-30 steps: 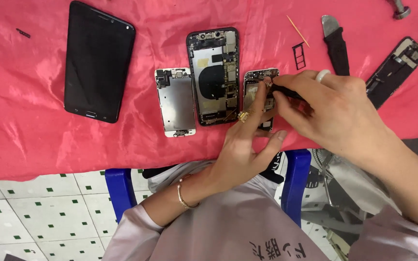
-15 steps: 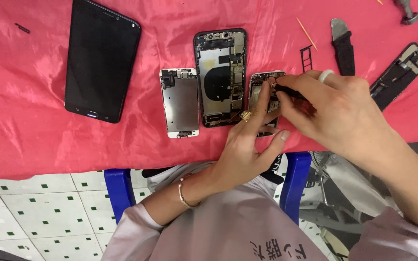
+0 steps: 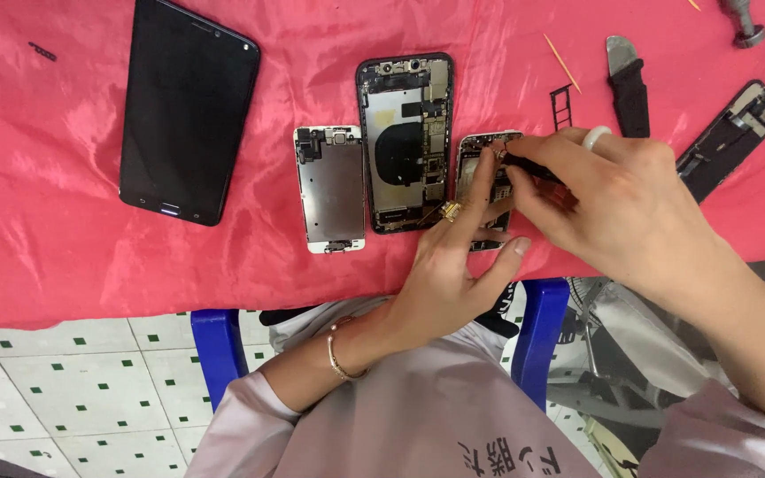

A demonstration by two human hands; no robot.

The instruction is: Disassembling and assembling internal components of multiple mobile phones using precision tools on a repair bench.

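Small opened phone frame (image 3: pixel 485 168) lies on red-draped table (image 3: pixel 64 230), near its front edge. Left hand (image 3: pixel 453 265) steadies it, fingers spread flat, nothing gripped. Right hand (image 3: pixel 617 199) pinches a thin dark tool (image 3: pixel 529 165), tip at the frame's upper corner. Larger gutted phone (image 3: pixel 405 142) and bare display plate (image 3: pixel 330 188) lie alongside. Teardown looks well advanced; this frame seems unfinished.
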